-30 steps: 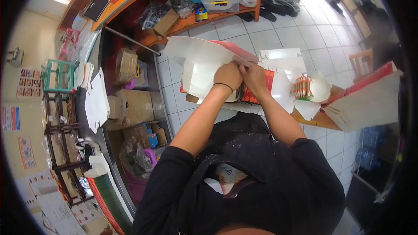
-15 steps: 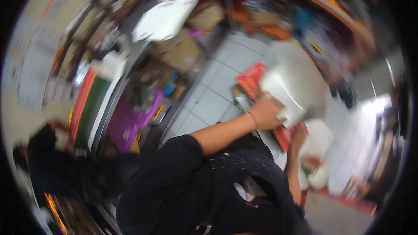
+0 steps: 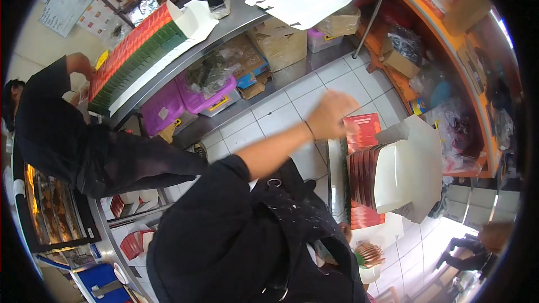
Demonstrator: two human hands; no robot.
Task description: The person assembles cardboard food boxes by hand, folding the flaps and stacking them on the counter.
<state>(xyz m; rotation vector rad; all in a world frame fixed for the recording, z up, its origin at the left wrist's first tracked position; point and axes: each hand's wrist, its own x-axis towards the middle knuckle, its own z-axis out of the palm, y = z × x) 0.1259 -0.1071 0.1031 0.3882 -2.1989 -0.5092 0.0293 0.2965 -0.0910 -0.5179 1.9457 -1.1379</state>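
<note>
My left hand [image 3: 332, 113] is raised at the end of my outstretched forearm, smeared by motion. It hovers beside a red printed carton piece [image 3: 362, 128], and I cannot make out its fingers. To the right stands a stack of nested red cartons [image 3: 362, 177] with white insides; the front one's white hollow [image 3: 396, 177] faces right. Another red printed carton piece [image 3: 365, 217] lies at the stack's near end. Only a sliver of skin, apparently my right hand [image 3: 345, 232], shows beside my dark apron; its fingers are hidden.
On the left, a co-worker [image 3: 56, 118] in black reaches to a long row of red and green cartons [image 3: 137, 53] on a steel counter [image 3: 238, 8]. White flat sheets [image 3: 297, 0] lie there. Purple-lidded bins [image 3: 213, 92] stand below. Orange shelving [image 3: 474, 90] lines the right.
My left hand has come off the white-lined cartons and lifted away to the left. My right hand has drawn back from them toward my body. The view has swung around.
</note>
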